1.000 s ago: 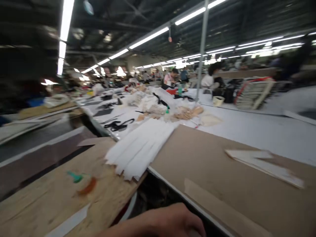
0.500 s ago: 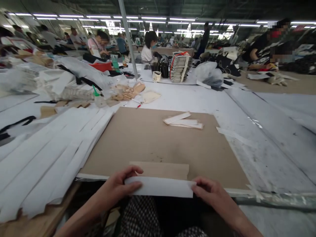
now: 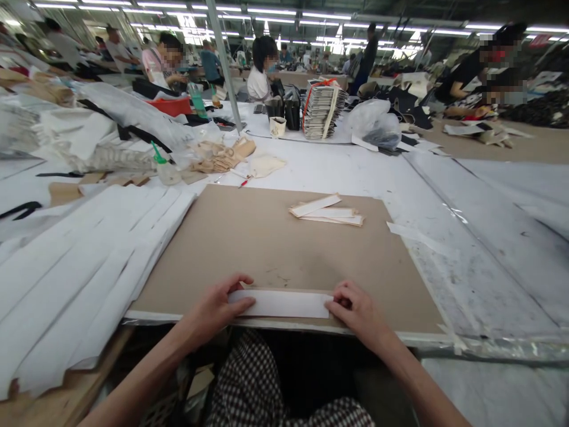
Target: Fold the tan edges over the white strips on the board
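Observation:
A white paper strip [image 3: 284,303] lies lengthwise over a tan strip [image 3: 267,290] near the front edge of the brown board [image 3: 249,237]. Only a thin rim of the tan strip shows along the far side. My left hand [image 3: 229,299] pinches the white strip's left end, thumb on top. At the opposite end, my right hand [image 3: 351,303] grips the corner between thumb and curled fingers. Farther back on the board, several white strips with tan edges [image 3: 326,209] lie in a loose, crossed pile.
Long white sheets [image 3: 89,255] overlap on the left. Behind them stand a green-tipped bottle [image 3: 165,169] and tan scraps [image 3: 222,155]. A tied stack [image 3: 323,110] and a plastic bag [image 3: 376,124] are at the back. Other people work beyond.
Both hands have moved forward with the white strip, from the board's front edge onto the tan strip. The tan strip is now mostly covered. The view has tipped slightly.

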Demonstrator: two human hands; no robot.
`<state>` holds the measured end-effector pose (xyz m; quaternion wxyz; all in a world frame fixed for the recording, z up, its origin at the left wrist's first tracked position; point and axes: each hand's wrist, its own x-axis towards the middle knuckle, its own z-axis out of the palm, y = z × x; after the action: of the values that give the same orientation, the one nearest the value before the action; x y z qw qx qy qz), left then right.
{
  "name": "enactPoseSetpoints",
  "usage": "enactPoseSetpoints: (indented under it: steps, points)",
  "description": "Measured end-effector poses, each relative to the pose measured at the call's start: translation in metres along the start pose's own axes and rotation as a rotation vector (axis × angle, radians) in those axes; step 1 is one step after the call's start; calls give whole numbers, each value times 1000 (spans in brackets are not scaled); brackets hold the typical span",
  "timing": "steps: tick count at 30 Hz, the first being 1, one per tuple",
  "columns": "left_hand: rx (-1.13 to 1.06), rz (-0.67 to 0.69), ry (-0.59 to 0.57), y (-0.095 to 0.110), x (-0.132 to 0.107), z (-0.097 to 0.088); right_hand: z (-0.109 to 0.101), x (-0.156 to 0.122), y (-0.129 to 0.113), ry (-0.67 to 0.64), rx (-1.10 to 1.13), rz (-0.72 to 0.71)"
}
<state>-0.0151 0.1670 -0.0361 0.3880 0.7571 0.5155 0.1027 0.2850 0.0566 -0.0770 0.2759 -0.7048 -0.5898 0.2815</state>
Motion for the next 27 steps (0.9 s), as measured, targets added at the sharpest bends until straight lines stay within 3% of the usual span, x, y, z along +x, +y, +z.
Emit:
enactPoseSetpoints:
  steps: [19,27]
  points:
    - [39,33,-20,-6,1,0,8,-7,0,53,-141,-26]
    - [-171,-21,-19,-26,-6,-12,17,-11,25,69,-145,-90]
